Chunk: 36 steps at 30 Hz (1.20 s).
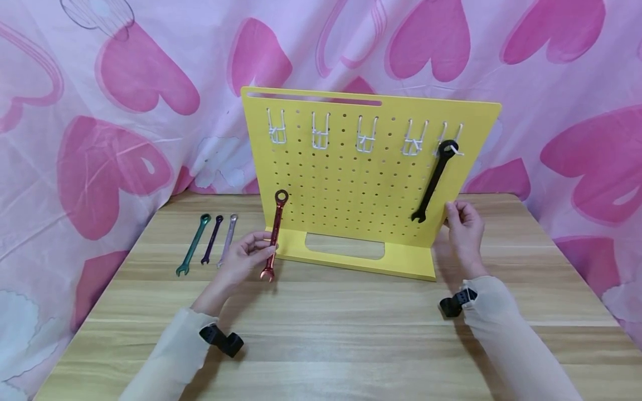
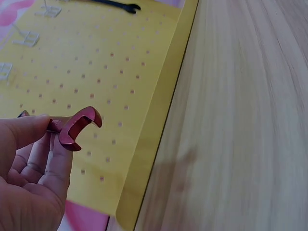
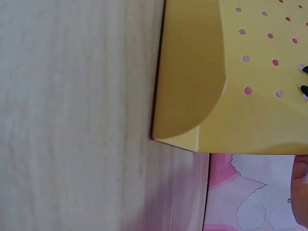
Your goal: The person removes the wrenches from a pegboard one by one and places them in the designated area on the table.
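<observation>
Three wrenches, a green wrench [image 1: 194,244], a purple wrench [image 1: 213,239] and a silver wrench [image 1: 229,234], lie toward the table's [image 1: 346,334] back-left corner. The left hand [image 1: 246,256] pinches a red wrench [image 1: 277,217] before the pegboard's [image 1: 346,175] left edge; the right hand [image 1: 465,228] grips its right edge, near a hanging black wrench [image 1: 433,184].

Head cam sits up high, looking forward and down over the table [image 1: 331,328], far enough back to get the whole yellow board [image 1: 346,220]. Left wrist cam's way closer, tipped sideways, looking past the left hand [image 2: 36,168] at the red wrench [image 2: 68,129] and board. Right wrist one's sideways too, tight on the board's bottom corner, right hand [image 3: 301,192] cut off. All three share board and table.
</observation>
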Each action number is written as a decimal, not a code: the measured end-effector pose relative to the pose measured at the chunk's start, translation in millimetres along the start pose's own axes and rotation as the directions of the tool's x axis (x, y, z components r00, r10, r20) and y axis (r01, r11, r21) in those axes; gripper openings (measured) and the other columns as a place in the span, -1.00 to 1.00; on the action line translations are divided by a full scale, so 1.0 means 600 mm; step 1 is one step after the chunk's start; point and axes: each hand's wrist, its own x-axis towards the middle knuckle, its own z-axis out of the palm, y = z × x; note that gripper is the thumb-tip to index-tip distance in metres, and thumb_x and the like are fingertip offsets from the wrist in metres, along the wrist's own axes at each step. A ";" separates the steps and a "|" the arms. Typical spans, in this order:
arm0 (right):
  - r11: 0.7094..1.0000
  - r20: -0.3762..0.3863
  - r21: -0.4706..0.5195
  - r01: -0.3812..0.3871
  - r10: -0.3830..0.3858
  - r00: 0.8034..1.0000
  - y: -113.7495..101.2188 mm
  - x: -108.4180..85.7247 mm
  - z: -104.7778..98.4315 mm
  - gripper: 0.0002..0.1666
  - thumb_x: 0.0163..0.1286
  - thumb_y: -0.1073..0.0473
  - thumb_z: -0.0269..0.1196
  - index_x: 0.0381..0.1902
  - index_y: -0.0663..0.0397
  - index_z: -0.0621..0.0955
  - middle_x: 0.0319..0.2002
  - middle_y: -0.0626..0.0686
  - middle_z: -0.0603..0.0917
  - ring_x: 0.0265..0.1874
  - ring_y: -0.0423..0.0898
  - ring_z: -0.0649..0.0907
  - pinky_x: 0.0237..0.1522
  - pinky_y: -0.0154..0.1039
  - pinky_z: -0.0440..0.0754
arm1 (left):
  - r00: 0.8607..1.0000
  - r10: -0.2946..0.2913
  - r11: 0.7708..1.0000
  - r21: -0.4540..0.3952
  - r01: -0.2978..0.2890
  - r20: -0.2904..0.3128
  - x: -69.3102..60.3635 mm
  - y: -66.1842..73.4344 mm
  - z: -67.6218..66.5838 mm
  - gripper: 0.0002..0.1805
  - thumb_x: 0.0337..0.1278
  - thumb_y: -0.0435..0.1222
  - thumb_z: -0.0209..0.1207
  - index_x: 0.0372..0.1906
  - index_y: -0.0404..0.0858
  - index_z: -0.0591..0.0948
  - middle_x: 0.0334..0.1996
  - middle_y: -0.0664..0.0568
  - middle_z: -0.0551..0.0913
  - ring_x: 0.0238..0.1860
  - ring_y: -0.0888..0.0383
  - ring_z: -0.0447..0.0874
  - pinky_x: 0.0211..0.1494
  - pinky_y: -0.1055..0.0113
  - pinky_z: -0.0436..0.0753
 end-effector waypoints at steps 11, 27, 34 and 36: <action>1.000 0.002 -0.026 0.016 -0.016 1.000 0.002 0.001 -0.003 -0.83 0.38 0.25 0.13 -0.42 0.22 0.50 -0.45 -0.02 0.57 -0.42 -0.28 0.62 -0.28 -0.53 0.62 | 0.997 -0.065 0.994 0.080 0.068 -0.041 -0.015 -0.010 -0.066 -0.55 0.22 -0.32 0.17 0.15 -0.44 0.42 -0.28 0.24 0.63 -0.25 0.38 0.57 -0.14 0.56 0.60; 1.000 0.007 0.017 0.024 -0.024 1.000 0.004 0.000 -0.001 -0.83 0.38 0.27 0.12 -0.41 0.25 0.51 -0.44 -0.03 0.58 -0.43 -0.29 0.63 -0.26 -0.52 0.63 | 0.992 -0.059 0.992 0.106 0.070 -0.108 -0.024 -0.032 -0.149 -0.53 0.23 -0.35 0.15 0.16 -0.53 0.38 -0.38 0.39 0.60 -0.31 0.47 0.57 -0.22 0.58 0.60; 1.000 0.000 0.006 0.023 -0.023 1.000 0.003 0.000 0.000 -0.83 0.37 0.27 0.13 -0.43 0.22 0.50 -0.46 -0.02 0.56 -0.43 -0.28 0.62 -0.29 -0.53 0.63 | 0.988 -0.056 0.996 0.064 0.066 -0.143 -0.026 -0.040 -0.185 -0.81 0.21 -0.32 0.18 -0.08 -0.16 0.56 -0.43 0.43 0.60 -0.35 0.50 0.54 -0.31 0.63 0.56; 0.999 -0.001 -0.001 0.033 -0.033 0.999 0.002 0.000 0.000 -0.84 0.37 0.28 0.12 -0.44 0.19 0.50 -0.47 -0.03 0.55 -0.43 -0.29 0.62 -0.29 -0.53 0.63 | 0.988 -0.058 0.998 0.027 0.062 -0.144 -0.027 -0.043 -0.195 -0.84 0.21 -0.34 0.18 -0.19 -0.01 0.58 -0.44 0.42 0.61 -0.37 0.50 0.55 -0.34 0.63 0.56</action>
